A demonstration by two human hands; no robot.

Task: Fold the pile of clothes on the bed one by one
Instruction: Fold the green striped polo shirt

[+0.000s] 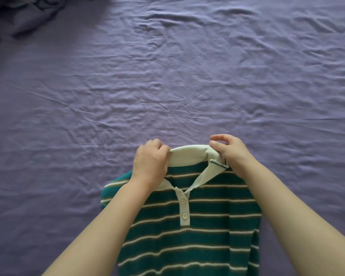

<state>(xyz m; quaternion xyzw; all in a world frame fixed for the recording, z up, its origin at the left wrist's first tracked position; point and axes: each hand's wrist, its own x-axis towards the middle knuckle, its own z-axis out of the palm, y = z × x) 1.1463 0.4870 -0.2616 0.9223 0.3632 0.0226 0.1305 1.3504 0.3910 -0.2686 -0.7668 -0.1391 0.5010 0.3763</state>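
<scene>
Head cam looks straight down at a green striped polo shirt (187,226), front side up w/ the button placket (184,208) showing, lying at the near edge of the bed (167,76) about mid-width. Its long axis runs near-to-far: hem end goes out of frame at the bottom toward the person, cream collar (189,156) is the far end. One short sleeve (114,190) sticks out toward the left side of the bed; the other sleeve is hidden under the right forearm, can't tell how it lies.

Left hand (149,162) is curled round the left end of the collar, fingers wrapped over the fabric. Right hand (230,152) pinches the right end btw thumb and fingers, w/ the index lifted a bit above it. So both hands are grasping the collar, neither released. They're about level w/ each other, so neither is rly nearer the shirt, and the body of it lies back from them toward the person.

Guess is they're straightening the collar/shoulders before the first fold, so this garment is barely started imo. Since the length runs toward the person, next move prob wants the sides brought in first, then a fold along that axis.

Rest of the purple sheet is wrinkled, w/ a bunched heap of dark fabric (24,14) at the far left corner, well apart from the shirt.
</scene>
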